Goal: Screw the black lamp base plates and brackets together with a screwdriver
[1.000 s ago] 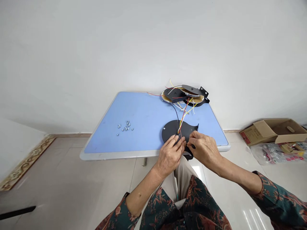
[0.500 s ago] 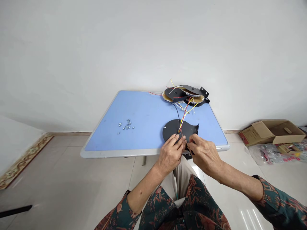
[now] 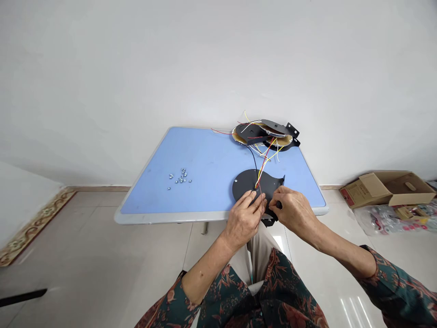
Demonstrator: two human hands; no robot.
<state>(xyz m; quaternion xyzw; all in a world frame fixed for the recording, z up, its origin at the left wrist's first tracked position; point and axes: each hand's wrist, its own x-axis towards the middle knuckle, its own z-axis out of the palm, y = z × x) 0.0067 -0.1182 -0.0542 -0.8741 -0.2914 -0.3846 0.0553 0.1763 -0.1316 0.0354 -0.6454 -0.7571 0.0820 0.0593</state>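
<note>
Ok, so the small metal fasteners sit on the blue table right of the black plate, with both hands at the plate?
No: the small metal fasteners lie left of the black plate on the blue table, not right of it, as the head view shows. The left hand and right hand are at the plate, as you said.

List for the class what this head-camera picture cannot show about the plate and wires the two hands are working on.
In the head view:
Where the wires end at the black metal plate: hidden by the left hand.
What the right hand grips: mostly covered by its fingers.
Exact kind of the small metal pieces: too small.
</note>
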